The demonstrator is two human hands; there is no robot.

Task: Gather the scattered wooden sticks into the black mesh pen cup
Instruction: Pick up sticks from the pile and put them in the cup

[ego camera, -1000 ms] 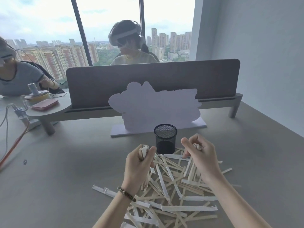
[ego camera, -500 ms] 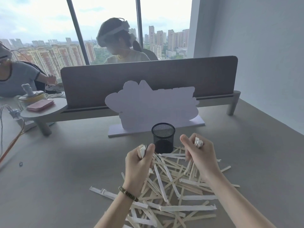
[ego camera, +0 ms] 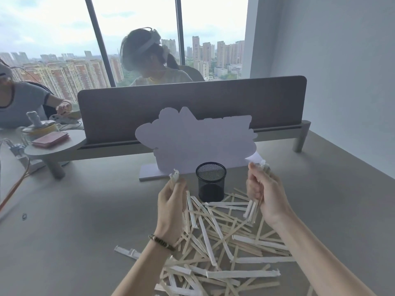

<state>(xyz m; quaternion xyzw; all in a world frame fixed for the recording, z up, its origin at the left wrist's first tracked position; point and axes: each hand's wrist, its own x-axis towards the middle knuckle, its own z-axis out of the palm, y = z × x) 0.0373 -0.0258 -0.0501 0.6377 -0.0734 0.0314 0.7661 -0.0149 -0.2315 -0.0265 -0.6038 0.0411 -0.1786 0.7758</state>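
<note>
Left hand (ego camera: 172,207) and right hand (ego camera: 264,192) each clench a bundle of wooden sticks (ego camera: 224,238), flanking the black mesh pen cup (ego camera: 211,182) at frame centre.

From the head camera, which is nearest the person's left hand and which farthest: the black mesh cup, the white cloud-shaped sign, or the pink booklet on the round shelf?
Measured from the left hand:
1. Black mesh cup, just to its right, at the far edge of the stick pile.
2. White cloud-shaped sign, standing behind the cup, farther back on the desk.
3. Pink booklet, far off to the left on the round shelf.
</note>
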